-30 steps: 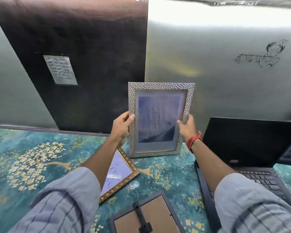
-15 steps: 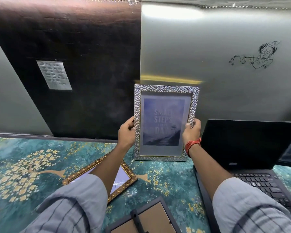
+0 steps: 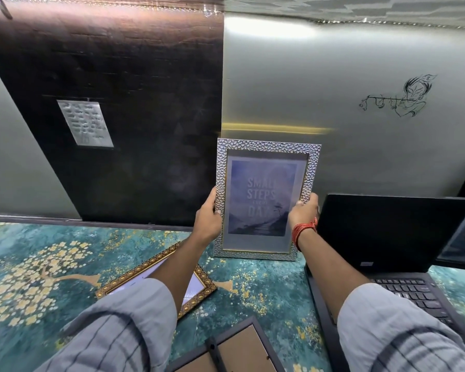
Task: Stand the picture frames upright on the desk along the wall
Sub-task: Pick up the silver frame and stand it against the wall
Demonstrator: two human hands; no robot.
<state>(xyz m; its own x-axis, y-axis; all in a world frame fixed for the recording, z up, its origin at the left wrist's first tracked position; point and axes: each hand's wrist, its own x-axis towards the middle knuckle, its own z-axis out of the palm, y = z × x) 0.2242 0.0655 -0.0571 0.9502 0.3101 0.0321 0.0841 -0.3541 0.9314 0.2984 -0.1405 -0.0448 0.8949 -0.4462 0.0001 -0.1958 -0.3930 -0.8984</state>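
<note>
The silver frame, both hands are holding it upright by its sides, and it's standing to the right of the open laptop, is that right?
Not quite. In the head view the silver frame, held upright at its sides by the left hand and right hand, stands to the left of the open laptop, not to its right.

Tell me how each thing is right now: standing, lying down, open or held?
silver frame: upright on the desk by the wall, held at both sides.
left hand: gripping its left edge.
right hand: gripping its right edge.
gold frame: lying flat, face up.
dark frame: lying face down, back showing.
laptop: open, screen dark.
</note>
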